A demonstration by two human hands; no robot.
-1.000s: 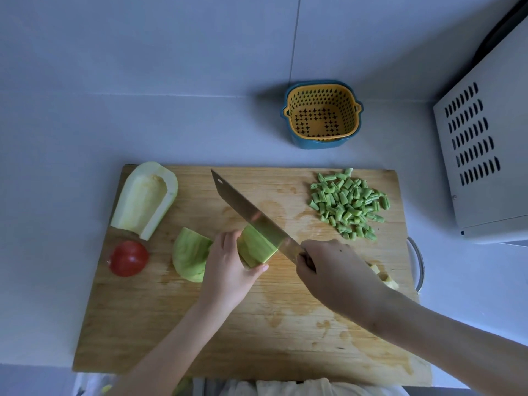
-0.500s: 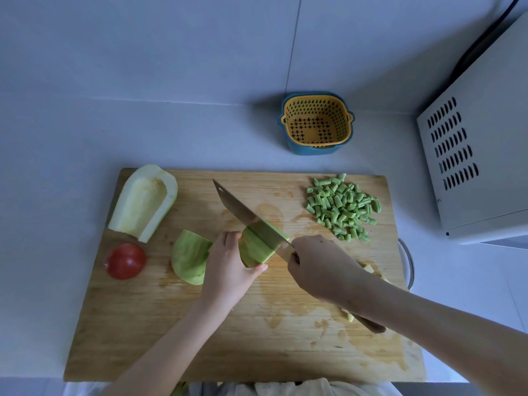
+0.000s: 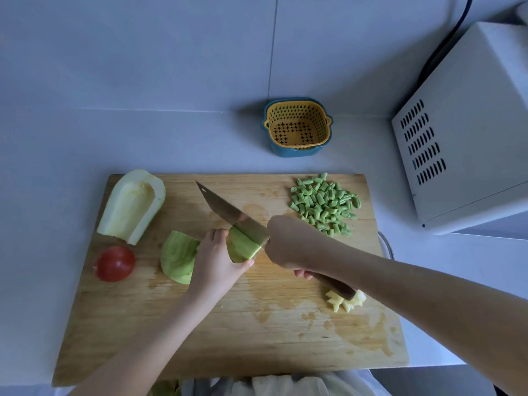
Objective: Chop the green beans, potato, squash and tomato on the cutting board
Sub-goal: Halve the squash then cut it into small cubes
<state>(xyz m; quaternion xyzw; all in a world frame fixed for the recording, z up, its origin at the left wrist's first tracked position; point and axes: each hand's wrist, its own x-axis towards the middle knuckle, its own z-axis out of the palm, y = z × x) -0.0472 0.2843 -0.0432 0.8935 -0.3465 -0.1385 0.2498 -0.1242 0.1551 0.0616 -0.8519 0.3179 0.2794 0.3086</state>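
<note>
I see my left hand [image 3: 217, 262] curled over the pale-green squash chunk [image 3: 243, 248] | right hand [image 3: 288, 244] gripping wooden-handled steel knife [image 3: 225, 210], blade on chunk

There is one cutting board [image 3: 200, 338], one knife [image 3: 225, 208], one tomato [image 3: 115, 263], one squash half [image 3: 131, 205], one green squash piece [image 3: 178, 257] and one basket [image 3: 297, 112].

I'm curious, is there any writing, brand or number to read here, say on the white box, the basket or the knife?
No readable text anywhere.
White box: vent slots only; a tiny dark mark near its lower edge is too small to read.
Basket: punched holes, no label.
Knife in the right hand: plain blade.
Squash, tomato, board: no stickers.
</note>
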